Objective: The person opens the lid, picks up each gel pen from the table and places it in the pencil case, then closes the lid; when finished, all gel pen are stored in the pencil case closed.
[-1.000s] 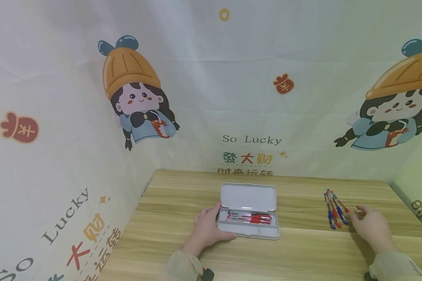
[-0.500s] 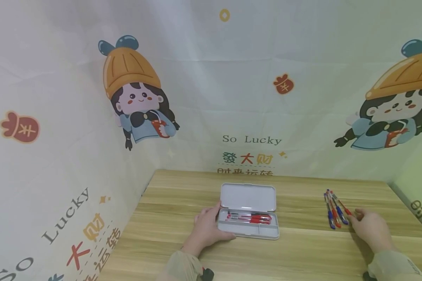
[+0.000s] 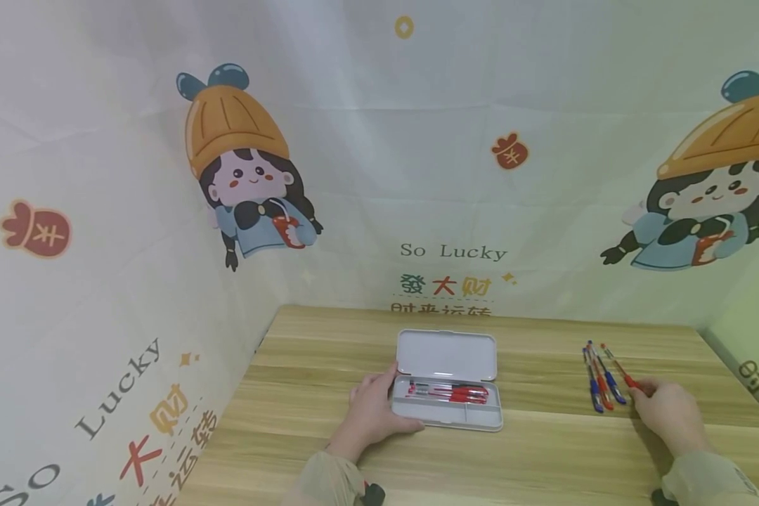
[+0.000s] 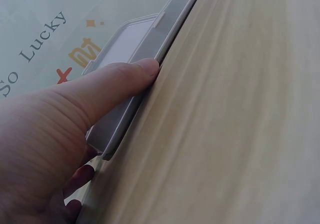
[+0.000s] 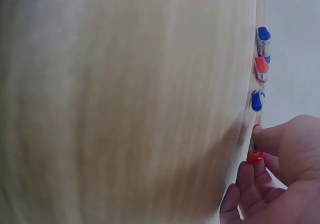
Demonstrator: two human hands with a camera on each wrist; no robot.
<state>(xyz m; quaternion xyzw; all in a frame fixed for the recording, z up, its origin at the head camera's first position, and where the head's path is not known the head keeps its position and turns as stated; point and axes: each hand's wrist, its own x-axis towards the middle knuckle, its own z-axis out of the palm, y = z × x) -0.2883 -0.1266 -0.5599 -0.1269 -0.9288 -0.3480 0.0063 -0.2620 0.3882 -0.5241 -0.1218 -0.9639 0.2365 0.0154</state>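
Cartoon-printed cloth walls in our wooden tabletop. Our left hand rests against the open pencil case's left end, thumb pressed along its front edge, bracing it; red pens lie inside. Our right hand pinches the red pen by its cap, fingers closed on it, just beside three loose pens.

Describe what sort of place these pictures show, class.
Probably a small home desk corner: a light wooden tabletop, a printed cartoon cloth backdrop on three sides, and an open grey plastic pencil case beside loose red and blue pens.
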